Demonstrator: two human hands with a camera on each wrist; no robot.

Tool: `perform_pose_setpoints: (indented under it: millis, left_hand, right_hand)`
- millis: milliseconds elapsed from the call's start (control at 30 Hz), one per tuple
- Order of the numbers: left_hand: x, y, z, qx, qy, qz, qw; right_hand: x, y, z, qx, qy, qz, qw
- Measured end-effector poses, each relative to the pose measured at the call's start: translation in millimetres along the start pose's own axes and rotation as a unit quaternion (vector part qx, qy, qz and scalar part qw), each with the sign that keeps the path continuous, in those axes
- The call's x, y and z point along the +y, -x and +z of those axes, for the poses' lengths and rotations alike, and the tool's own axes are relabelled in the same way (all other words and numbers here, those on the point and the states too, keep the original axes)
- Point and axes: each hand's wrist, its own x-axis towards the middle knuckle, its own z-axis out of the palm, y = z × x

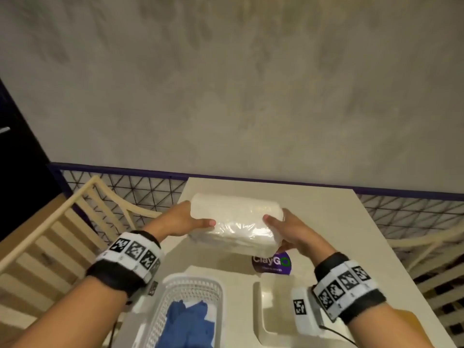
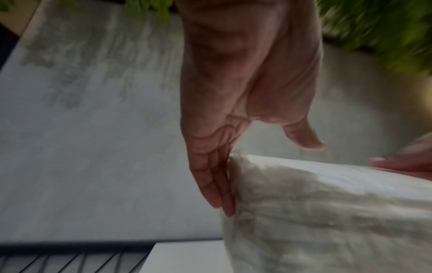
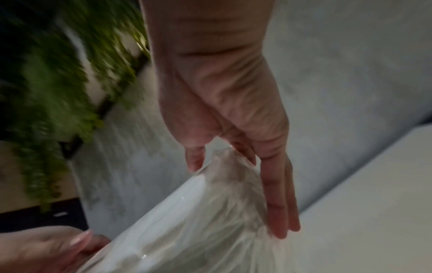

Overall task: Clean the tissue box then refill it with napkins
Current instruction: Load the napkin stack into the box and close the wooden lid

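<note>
A plastic-wrapped pack of white napkins [image 1: 233, 222] is held lengthwise just above the cream table [image 1: 326, 217]. My left hand [image 1: 197, 216] grips its left end, thumb on top and fingers flat against the end [image 2: 219, 194]. My right hand [image 1: 276, 228] grips the right end, thumb on top. In the right wrist view thumb and forefinger pinch the wrapper's corner while the other fingers [image 3: 278, 212] lie straight along the pack [image 3: 198, 221]. The open cream tissue box [image 1: 259, 310] stands near the table's front, under my right wrist.
A white slotted basket [image 1: 190, 280] holding a blue cloth [image 1: 188, 322] stands at the table's near edge. A purple round sticker [image 1: 273, 266] lies under the pack. Slatted chairs [image 1: 57, 237] flank the table. A wire-mesh rail [image 1: 140, 189] and grey wall stand behind.
</note>
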Motion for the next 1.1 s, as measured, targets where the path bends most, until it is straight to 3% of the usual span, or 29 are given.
perform_pose_setpoints:
  millis: [167,367,633,933,1000,1033,1100]
  left_hand:
    - [57.7,104.8,28.8,0.074,0.055,0.11,0.99]
    - [66.4,190.6,126.5,0.087,0.137,0.174,0.971]
    - [19.1,202.9,261.9,-0.028,0.153,0.038,0.987]
    - [3.4,187.6,284.5,-0.068,0.133,0.003,0.989]
    - [0.5,184.8,284.1,-0.075,0.097,0.018,0.992]
    - [0.7,184.1,283.4,-0.079,0.073,0.033,0.994]
    - [3.0,182.0,282.4,-0.081,0.028,0.062,0.994]
  right_hand:
    - [12.6,100.1,-67.7,0.056,0.039,-0.084,0.994]
    - [96.2,189.7,-100.4,0.075,0.081,-0.079,0.991]
    - [227.3,204.3,-81.9,-0.025,0.057,0.066,0.996]
    - [269.5,186.2,-74.3,-0.06,0.098,0.052,0.992]
    - [277.8,185.9,-73.8,-0.021,0.175,-0.012,0.984]
    - [279.1,187.7,-72.8,0.021,0.231,-0.088,0.969]
    - [275.1,193.7,-68.2,0.054,0.345,-0.295,0.889]
